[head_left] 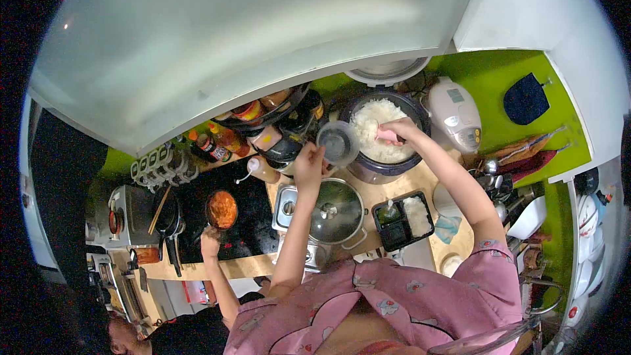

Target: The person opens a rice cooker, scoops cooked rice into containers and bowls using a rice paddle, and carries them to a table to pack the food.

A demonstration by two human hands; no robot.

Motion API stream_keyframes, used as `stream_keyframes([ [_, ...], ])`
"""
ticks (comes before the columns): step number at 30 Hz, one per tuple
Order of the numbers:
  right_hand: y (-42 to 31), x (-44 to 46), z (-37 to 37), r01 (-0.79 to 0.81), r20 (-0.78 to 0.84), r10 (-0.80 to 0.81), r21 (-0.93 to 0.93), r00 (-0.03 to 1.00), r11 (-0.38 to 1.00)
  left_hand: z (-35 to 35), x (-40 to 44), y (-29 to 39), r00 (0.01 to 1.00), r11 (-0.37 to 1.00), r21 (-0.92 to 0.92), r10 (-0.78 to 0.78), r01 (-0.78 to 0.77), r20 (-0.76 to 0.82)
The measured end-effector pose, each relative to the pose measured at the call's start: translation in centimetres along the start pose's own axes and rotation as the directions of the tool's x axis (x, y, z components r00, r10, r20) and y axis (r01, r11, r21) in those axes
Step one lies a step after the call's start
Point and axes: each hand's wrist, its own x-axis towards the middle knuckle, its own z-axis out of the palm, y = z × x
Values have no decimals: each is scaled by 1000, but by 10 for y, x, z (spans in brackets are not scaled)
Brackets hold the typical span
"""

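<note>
My left hand (309, 165) is closed on the rim of a clear round plastic container (338, 144), held beside the rice cooker and tilted. Little shows inside the container. Over the large open rice cooker (374, 172), my right hand (403, 130) grips a pink rice paddle (386, 135) that dips into the white rice (374, 118). Part of the paddle is hidden by my fingers and the rice. Nearer to me lies a black compartment box (397, 243) with white rice in its right section and something green in the upper left one.
A glass-lidded pot (336, 210) sits below my left forearm. At left, a co-worker's hand (210, 242) holds a small pan (222, 209) of red-orange food on the black cooktop (253, 223). Sauce bottles (220, 144) line the back; a white appliance (453, 115) stands right of the cooker.
</note>
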Motion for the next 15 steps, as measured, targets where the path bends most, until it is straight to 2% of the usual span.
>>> stream_keyframes([
  [1, -6, -7, -2, 3, -25, -3, -6, 1000, 1000, 7, 6, 5, 999, 997, 57, -50, 51, -4],
  [5, -7, -31, -38, 48, -23, -46, 90, 999, 995, 32, 29, 25, 986, 916, 375, 166, -142, -34],
  [6, -6, -37, -48, 53, -34, -50, 109, 998, 993, 39, 39, 29, 957, 850, 482, 282, -212, -75],
  [9, -3, -57, -76, 54, -65, -45, 159, 997, 986, 61, 62, 42, 941, 759, 602, 338, -249, -37],
  [11, -3, -66, -91, 73, -46, -65, 196, 997, 978, 77, 82, 29, 927, 735, 588, 369, -338, 71],
  [14, -10, -72, -102, 82, 21, -84, 75, 996, 994, 99, 96, 33, 908, 654, 630, 320, -419, 272],
  [15, -13, -73, -104, 85, 57, -87, 40, 995, 996, 106, 97, 35, 868, 625, 603, 377, -497, 324],
])
